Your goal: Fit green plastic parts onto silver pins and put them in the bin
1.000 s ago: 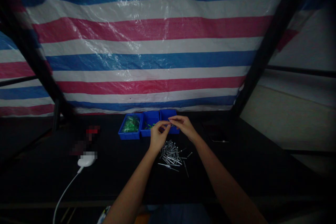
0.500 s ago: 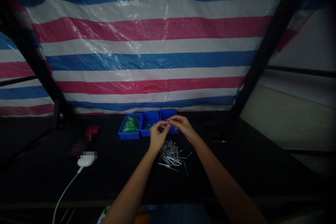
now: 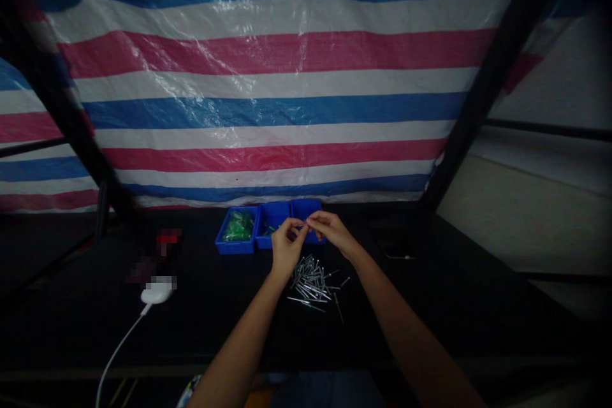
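My left hand (image 3: 287,247) is closed in a pinch between thumb and fingers. Fingertip to fingertip with it, my right hand (image 3: 331,229) pinches too. A small thin metal piece (image 3: 301,225) sits between the two hands, mostly covered by the fingers. Below them on the black table lies a loose pile of silver nail-like pins (image 3: 310,280), a few strewn at its right and front. Just behind the hands stand three blue bins: the left bin (image 3: 235,247) holds green pieces in clear plastic, the middle bin (image 3: 275,210) a few loose green pieces; the right bin (image 3: 306,206) is partly hidden.
A dark flat phone-like object (image 3: 394,245) lies to the right on the black table (image 3: 430,306). On the left are a white device (image 3: 155,293) with a cable and a blurred red item (image 3: 169,239). A striped plastic sheet (image 3: 287,99) hangs behind, between black frame posts.
Both hands stay almost in place. My fingertips have shifted slightly, and the metal tip that stuck up between them is now less visible.
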The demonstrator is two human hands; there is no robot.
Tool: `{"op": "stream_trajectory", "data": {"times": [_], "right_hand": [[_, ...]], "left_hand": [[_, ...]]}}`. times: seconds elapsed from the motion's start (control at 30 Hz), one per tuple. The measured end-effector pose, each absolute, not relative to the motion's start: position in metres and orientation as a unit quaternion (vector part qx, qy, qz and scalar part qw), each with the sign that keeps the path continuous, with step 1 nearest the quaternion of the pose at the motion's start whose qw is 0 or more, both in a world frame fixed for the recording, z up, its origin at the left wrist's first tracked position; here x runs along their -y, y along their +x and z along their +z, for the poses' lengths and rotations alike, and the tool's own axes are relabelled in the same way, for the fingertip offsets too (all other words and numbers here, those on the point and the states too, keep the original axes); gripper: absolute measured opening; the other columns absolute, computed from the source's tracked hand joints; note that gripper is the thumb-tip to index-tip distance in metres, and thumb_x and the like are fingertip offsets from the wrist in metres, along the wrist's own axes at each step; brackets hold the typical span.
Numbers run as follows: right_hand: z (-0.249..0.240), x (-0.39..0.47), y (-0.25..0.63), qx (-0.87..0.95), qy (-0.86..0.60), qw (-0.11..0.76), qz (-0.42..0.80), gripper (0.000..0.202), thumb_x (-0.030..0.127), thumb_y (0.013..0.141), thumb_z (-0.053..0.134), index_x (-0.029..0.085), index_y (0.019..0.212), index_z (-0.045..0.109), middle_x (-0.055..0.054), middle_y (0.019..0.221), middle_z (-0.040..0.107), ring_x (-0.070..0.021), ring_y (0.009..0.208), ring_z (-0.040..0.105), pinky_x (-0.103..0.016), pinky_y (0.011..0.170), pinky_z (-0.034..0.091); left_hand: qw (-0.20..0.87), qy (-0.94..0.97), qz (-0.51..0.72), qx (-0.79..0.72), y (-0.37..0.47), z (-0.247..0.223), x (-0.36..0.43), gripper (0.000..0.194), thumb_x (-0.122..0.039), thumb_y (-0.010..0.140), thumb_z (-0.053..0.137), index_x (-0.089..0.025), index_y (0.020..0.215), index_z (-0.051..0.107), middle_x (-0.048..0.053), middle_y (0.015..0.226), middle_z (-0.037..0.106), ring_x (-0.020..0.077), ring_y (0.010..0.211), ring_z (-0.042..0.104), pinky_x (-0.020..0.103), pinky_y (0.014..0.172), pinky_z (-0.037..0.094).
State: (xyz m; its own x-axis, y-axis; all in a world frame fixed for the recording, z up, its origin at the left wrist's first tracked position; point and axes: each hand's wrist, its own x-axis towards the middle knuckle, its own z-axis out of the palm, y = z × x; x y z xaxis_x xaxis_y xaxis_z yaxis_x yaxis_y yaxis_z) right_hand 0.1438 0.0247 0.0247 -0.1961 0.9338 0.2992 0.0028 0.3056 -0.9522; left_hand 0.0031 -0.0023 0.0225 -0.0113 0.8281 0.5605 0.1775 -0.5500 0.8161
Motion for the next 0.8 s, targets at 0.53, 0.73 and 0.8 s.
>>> {"op": "stream_trajectory", "data": {"times": [0.53,0.73,0.8], "right_hand": [[0.026,-0.023,0.147,0.634,-0.378,0.540,0.405,0.026,0.038,0.062,0.068,0.016,0.077,0.068,-0.001,0.062,0.063,-0.0110,0.050,0.051,-0.023,0.048,0.038],[0.017,-0.036,0.165,0.658,-0.442,0.549,0.264,0.024,0.038,0.067,0.063,0.015,0.075,0.068,-0.005,0.067,0.065,-0.0140,0.054,0.053,-0.026,0.052,0.040],[0.013,-0.041,0.174,0.648,-0.495,0.543,0.198,0.025,0.037,0.069,0.061,0.016,0.078,0.069,-0.004,0.062,0.064,-0.0134,0.050,0.050,-0.026,0.050,0.038]], "left_hand": [[0.279,0.646,0.585,-0.404,0.005,0.020,0.001,0.020,-0.035,0.071,0.061,-0.017,0.075,0.064,0.003,0.072,0.064,0.0122,0.059,0.052,0.023,0.057,0.039],[0.246,0.691,0.547,-0.404,0.004,0.019,0.002,0.017,-0.031,0.074,0.058,-0.019,0.083,0.066,0.004,0.083,0.066,0.0129,0.062,0.054,0.023,0.054,0.039],[0.233,0.694,0.550,-0.403,0.004,0.018,0.002,0.017,-0.030,0.076,0.056,-0.019,0.085,0.065,0.004,0.085,0.066,0.0128,0.063,0.054,0.022,0.054,0.039]]}}
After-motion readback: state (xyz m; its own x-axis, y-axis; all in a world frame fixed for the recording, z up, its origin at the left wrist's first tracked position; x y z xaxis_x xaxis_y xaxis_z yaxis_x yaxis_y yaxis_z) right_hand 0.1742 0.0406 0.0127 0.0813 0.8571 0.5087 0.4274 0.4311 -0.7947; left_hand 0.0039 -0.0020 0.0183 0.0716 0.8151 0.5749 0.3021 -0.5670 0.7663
